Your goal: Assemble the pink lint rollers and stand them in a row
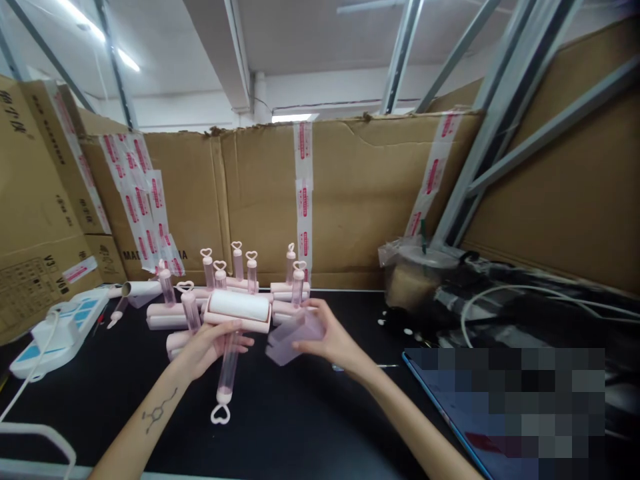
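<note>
My left hand (pixel 215 343) is closed around a pink lint roller (pixel 239 307) near its head. The white sticky roll faces up, and the clear handle with a heart-shaped loop points down toward me. In my right hand (pixel 323 333) is a translucent lilac plastic cover (pixel 295 335), gripped between thumb and fingers. It is tilted and sits just right of the roller head, apart from it. Behind my hands, several more pink lint rollers (pixel 167 313) stand with their handles upright and heart loops on top.
A white power strip (pixel 63 337) with a plugged-in charger lies at left. One roller (pixel 145 290) lies on its side near it. At right are a plastic drink cup (pixel 413 280), a white cable (pixel 530 288) and a blue-edged tablet (pixel 445 413). Cardboard walls (pixel 350 200) enclose the black table (pixel 280 427).
</note>
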Available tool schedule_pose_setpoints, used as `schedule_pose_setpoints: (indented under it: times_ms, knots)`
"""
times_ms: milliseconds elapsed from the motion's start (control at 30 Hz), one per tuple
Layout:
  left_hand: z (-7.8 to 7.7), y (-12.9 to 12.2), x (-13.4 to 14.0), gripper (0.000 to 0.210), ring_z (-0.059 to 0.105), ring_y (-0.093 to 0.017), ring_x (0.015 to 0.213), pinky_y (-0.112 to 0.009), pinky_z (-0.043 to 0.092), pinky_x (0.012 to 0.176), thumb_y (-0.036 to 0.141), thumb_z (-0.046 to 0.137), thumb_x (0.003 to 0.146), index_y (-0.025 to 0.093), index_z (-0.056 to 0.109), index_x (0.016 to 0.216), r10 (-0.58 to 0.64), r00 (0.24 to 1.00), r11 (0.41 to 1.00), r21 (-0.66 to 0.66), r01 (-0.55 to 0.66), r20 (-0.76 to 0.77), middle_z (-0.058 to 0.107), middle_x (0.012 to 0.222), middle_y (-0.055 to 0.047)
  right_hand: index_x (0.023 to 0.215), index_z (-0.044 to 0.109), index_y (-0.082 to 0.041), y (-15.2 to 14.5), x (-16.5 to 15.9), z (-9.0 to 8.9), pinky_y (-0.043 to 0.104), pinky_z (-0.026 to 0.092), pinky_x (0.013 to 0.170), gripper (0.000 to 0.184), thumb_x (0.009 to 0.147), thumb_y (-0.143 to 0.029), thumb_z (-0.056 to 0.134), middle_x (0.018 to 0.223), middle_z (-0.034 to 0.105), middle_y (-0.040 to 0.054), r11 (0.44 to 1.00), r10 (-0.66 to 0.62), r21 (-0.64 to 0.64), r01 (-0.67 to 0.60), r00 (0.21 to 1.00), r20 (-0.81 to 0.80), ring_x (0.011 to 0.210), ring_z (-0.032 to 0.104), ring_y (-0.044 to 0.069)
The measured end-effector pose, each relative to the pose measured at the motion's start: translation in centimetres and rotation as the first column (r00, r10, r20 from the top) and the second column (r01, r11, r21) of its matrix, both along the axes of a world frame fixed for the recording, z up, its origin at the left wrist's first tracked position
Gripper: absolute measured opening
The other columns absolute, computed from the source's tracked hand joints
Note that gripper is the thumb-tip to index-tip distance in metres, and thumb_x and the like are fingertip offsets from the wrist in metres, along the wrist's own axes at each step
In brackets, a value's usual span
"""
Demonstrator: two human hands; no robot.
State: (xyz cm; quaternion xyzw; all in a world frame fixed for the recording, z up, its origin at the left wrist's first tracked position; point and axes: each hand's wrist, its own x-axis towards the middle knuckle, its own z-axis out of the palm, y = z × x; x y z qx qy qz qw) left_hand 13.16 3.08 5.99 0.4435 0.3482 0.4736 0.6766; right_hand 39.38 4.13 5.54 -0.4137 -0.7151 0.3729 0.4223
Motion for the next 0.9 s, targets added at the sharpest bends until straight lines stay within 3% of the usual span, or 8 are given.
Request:
schedule_pose_setpoints:
  times_ms: [133,267,367,467,633,733,833,900]
  knots:
    - [-0.1,0.1,0.7,0.047,0.063,-0.028,0.092,-0.040,0.044,0.087,0.046,0.053,0.079,0.005,0.060,0.102,-0.149,0.974,0.987,-0.036,0.158,0.169,0.067,0.096,-0.016,0.105,0.039,-0.019,0.3,-1.0,-1.9,0.038,0.045,0.080,0.067,0.053,-0.036,0.078,0.099,0.052,0.0050,0.997,-0.068,0.041,0.059,0.965,0.253,0.090,0.054,0.022]
    - [-0.3,-0.1,1.6,0.062,0.057,-0.027,0.102,-0.038,0.040,0.091,0.057,0.038,0.083,0.006,0.055,0.112,-0.223,0.968,0.972,-0.045,0.229,0.113,0.064,0.104,-0.016,0.115,0.045,-0.021,0.4,2.6,-0.5,0.038,0.038,0.092,0.073,0.051,-0.037,0.078,0.115,0.049,0.0079,0.996,0.017,0.063,-0.056,0.866,0.500,0.108,0.048,0.025]
    - [-0.8,-0.2,2.0,0.058,0.057,-0.025,0.098,-0.036,0.041,0.087,0.054,0.039,0.084,0.007,0.055,0.115,-0.234,0.972,0.972,-0.008,0.234,0.012,0.066,0.100,-0.014,0.093,0.059,-0.021,0.7,6.1,0.2,0.035,0.044,0.080,0.047,0.049,-0.022,0.077,0.095,0.057,0.0043,0.995,0.016,-0.085,0.060,0.715,0.699,0.092,0.055,0.024]
    - [-1.3,-0.2,2.1,0.057,0.059,-0.025,0.092,-0.036,0.041,0.085,0.053,0.041,0.084,0.005,0.057,0.111,-0.211,0.975,0.976,-0.032,0.213,0.071,0.067,0.095,-0.015,0.063,0.058,-0.019,1.3,7.8,0.0,0.031,0.044,0.056,0.027,0.043,-0.016,0.076,0.064,0.056,-0.0011,0.977,0.061,-0.180,0.113,0.660,0.749,0.062,0.056,0.020]
    - [-1.2,-0.1,1.9,0.053,0.064,-0.024,0.074,-0.041,0.046,0.079,0.053,0.043,0.082,0.007,0.058,0.106,-0.152,0.962,0.977,-0.112,0.180,0.227,0.068,0.086,-0.014,0.067,0.053,-0.019,1.4,7.8,1.5,0.024,0.040,0.053,0.016,0.069,-0.031,0.064,0.060,0.053,-0.0039,0.996,0.068,-0.089,-0.018,0.795,0.603,0.057,0.052,0.013]
    - [-1.3,-0.3,2.0,0.050,0.065,-0.029,0.082,-0.045,0.047,0.077,0.046,0.048,0.080,0.008,0.054,0.111,-0.143,0.971,0.973,-0.150,0.173,0.193,0.067,0.095,-0.016,0.076,0.047,-0.020,0.9,6.9,3.3,0.025,0.041,0.052,0.023,0.082,-0.042,0.051,0.060,0.054,-0.0034,0.993,-0.030,0.117,0.007,0.980,0.198,0.053,0.052,0.012]
    - [-1.8,-0.2,2.0,0.047,0.063,-0.032,0.091,-0.046,0.049,0.076,0.033,0.055,0.076,0.011,0.048,0.117,-0.151,0.976,0.971,-0.163,0.177,0.159,0.066,0.101,-0.016,0.085,0.044,-0.021,0.2,5.1,4.0,0.028,0.045,0.053,0.024,0.084,-0.045,0.047,0.053,0.052,-0.0048,0.959,-0.120,0.232,0.162,0.976,-0.184,0.048,0.053,0.013]
    - [-2.1,-0.2,2.0,0.049,0.062,-0.032,0.094,-0.049,0.049,0.075,0.029,0.055,0.074,0.016,0.044,0.120,-0.176,0.972,0.970,-0.142,0.199,0.155,0.064,0.104,-0.013,0.088,0.044,-0.022,-0.1,3.8,3.8,0.030,0.047,0.059,0.024,0.084,-0.045,0.048,0.056,0.053,-0.0038,0.933,-0.144,0.284,0.221,0.952,-0.270,0.054,0.057,0.015]
